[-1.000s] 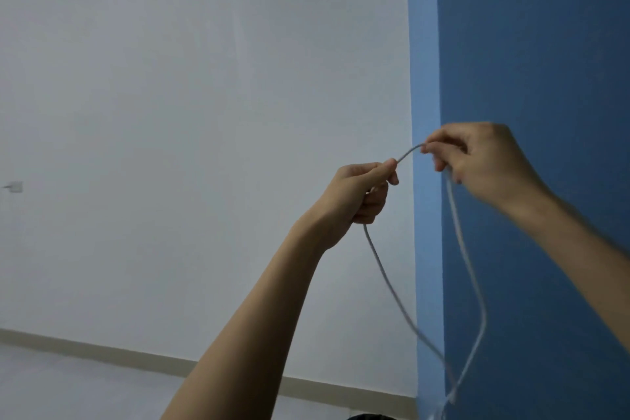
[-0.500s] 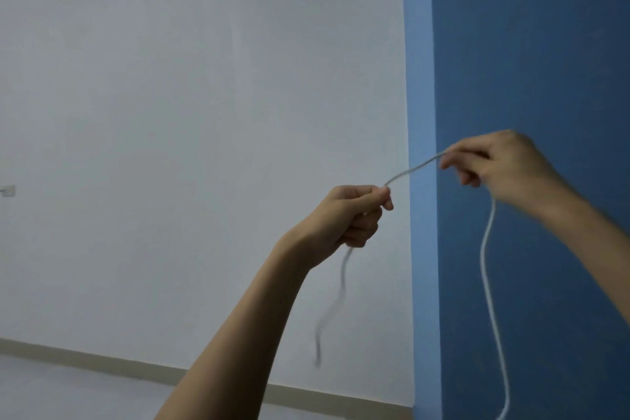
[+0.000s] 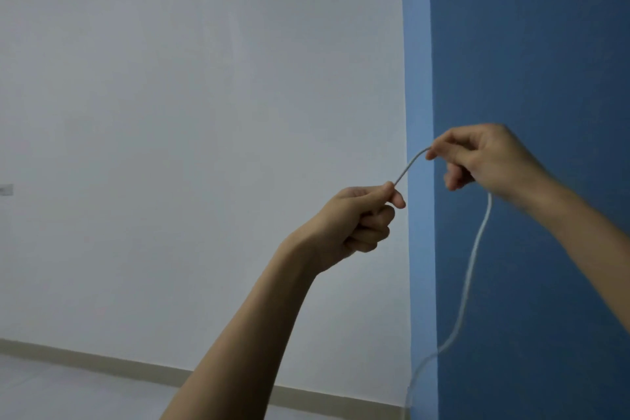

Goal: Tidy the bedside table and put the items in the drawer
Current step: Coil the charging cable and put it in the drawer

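A thin white cable (image 3: 472, 269) is held up in the air in front of me. My left hand (image 3: 354, 218) grips it in a curled fist, with thumb and forefinger pinching it at the top. My right hand (image 3: 477, 157) pinches the same cable a little higher and to the right. A short arc of cable spans between the two hands. From my right hand the long rest of it hangs down in a curve toward the bottom edge of the view. The bedside table and its drawer are out of sight.
A white wall (image 3: 187, 129) fills the left, a dark blue wall (image 3: 531, 44) the right, with a lighter blue corner strip (image 3: 417, 61) between them. A beige skirting board (image 3: 102, 363) runs along the floor. A small wall fitting (image 3: 6, 189) sits at the far left.
The loose end that hung under my left hand is gone from sight, drawn up into the fist. My right hand slid along the cable, and the hanging part now swings left at the bottom.
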The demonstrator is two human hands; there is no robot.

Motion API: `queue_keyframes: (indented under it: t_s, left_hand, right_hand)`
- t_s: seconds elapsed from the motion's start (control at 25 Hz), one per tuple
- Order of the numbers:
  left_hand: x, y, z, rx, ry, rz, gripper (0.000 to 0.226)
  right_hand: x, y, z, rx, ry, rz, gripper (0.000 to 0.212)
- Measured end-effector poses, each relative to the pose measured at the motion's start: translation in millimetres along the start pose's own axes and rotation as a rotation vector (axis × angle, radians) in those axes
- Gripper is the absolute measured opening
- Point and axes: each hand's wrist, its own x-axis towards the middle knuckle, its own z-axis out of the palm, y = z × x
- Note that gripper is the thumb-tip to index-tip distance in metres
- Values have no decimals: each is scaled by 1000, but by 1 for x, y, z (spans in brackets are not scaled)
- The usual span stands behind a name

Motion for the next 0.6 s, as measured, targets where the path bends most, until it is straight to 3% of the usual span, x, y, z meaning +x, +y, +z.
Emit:
queue_keyframes:
  t_s: [0.16, 0.32, 0.44, 0.6]
  left_hand:
    - [-6, -3, 8, -12, -156, -25, 37]
    - [-7, 3, 11, -6, -138, -3, 35]
    - [-5, 11, 13, -6, -93, 16, 34]
    - [-10, 16, 19, -61, -125, 29, 34]
  right_hand:
    - [5, -1, -2, 24, 100, 27, 21]
    - [-2, -16, -11, -35, -209, 24, 23]
    - [-6, -31, -8, -151, -301, -138, 14]
    - [-7, -41, -3, -24, -349, -213, 13]
